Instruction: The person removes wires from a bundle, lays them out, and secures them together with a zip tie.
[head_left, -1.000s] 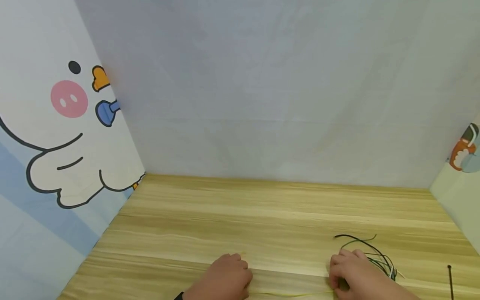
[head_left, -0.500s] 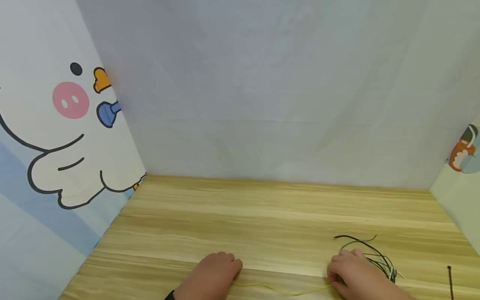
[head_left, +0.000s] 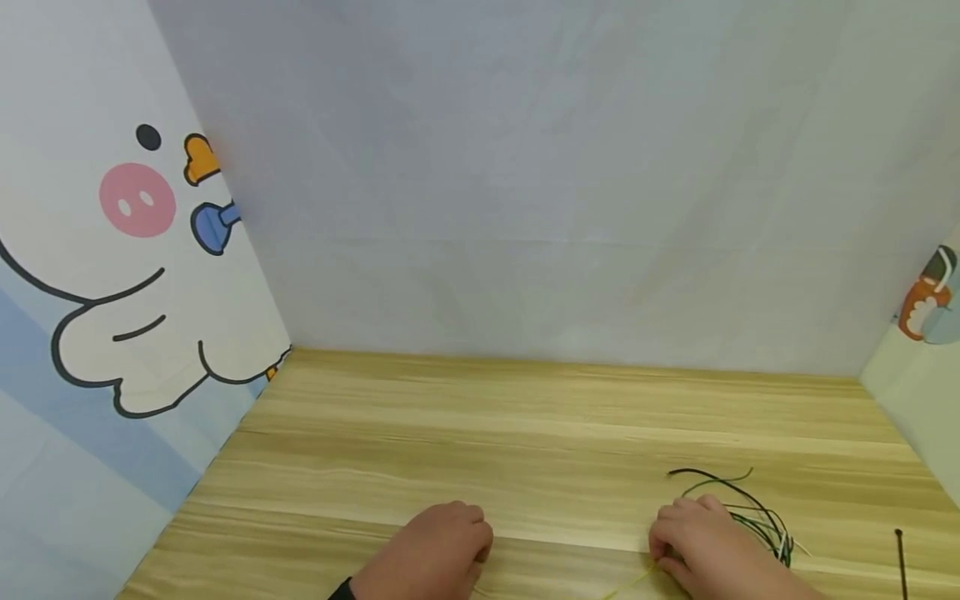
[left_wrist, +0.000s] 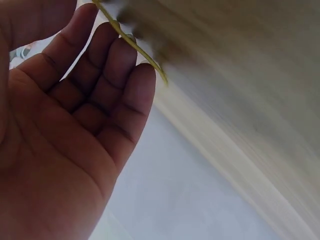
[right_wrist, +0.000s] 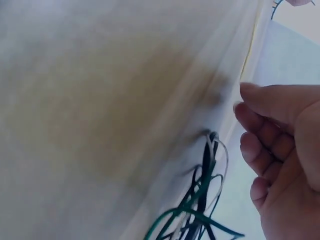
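Low in the head view, my left hand (head_left: 431, 554) is near the tabletop. The left wrist view shows a thin yellow wire (left_wrist: 137, 46) running across its fingertips, pinched near the thumb and forefinger at the top edge. My right hand (head_left: 701, 542) pinches the other part of this wire (head_left: 632, 582) between thumb and forefinger. Between the hands the wire sags out of the bottom of the head view. Just right of my right hand lies a loose bundle of black, green and white wires (head_left: 780, 537), partly covered by that hand.
A thin black rod-like piece (head_left: 902, 558) with a rounded tip lies on the wood-grain table (head_left: 480, 450) at the far right. A grey-white cloth wall (head_left: 555, 192) rises behind the table, with a cartoon-printed panel (head_left: 135, 333) on the left.
My left hand shifted left, then came back slightly right. The yellow wire now hangs lower, mostly below the head view. My right hand moved slightly left; the wire bundle stays put.
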